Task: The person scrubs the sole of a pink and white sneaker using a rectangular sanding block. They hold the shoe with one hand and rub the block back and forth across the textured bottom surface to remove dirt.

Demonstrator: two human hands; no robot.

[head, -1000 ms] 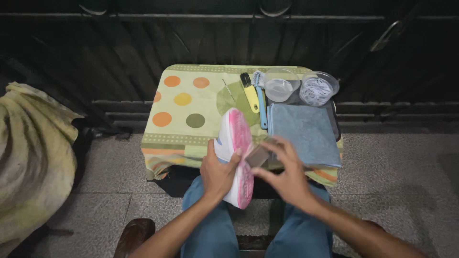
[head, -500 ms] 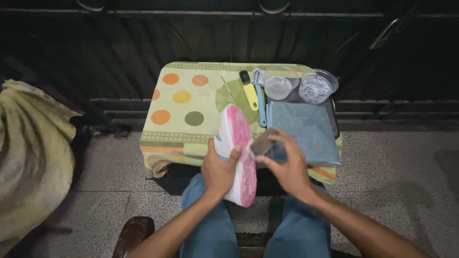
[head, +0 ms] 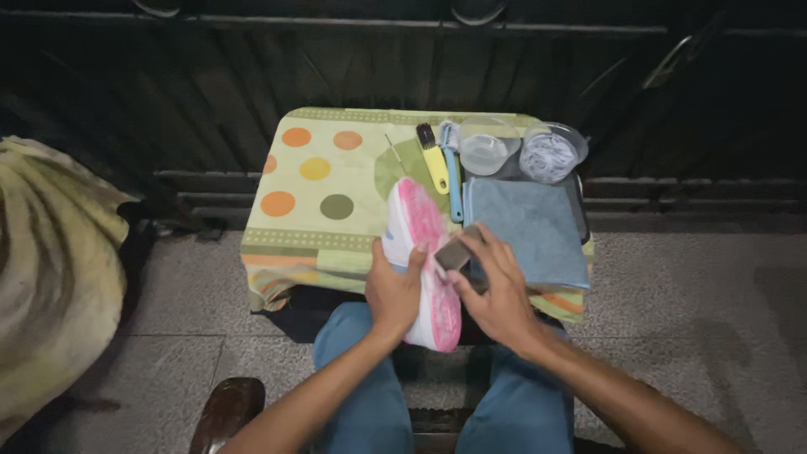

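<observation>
I see the shoe [head: 423,256] held sole-up over my lap, at the near edge of the small table [head: 277,252]. Its long axis runs away from me and a little to the left — one end reaches out over the tablecloth [head: 324,181], the other comes back toward my knees. I cannot tell toe from heel. The sole is pink in the middle with a white rubbery rim, smooth and slightly curved along its length.

My left hand [head: 393,290] is wrapped around the shoe from the left side, fingers curled over the sole edge, thumb up along it. My right hand [head: 498,290] pinches a small grey block [head: 455,252] — squarish, matte, sponge-like or eraser-like, I cannot tell which — and presses it against the right rim of the sole.

The tablecloth is pale green-yellow, printed with orange, yellow and dark green dots, and hangs loosely over the front. On its right half lies a folded blue cloth [head: 531,227], soft and flat. Beyond that, a yellow-handled brush [head: 433,160] with dark bristles lies beside a light blue handled tool [head: 452,181], both pointing away from me. Two clear plastic tubs [head: 517,153] stand at the far right corner, side by side.
</observation>
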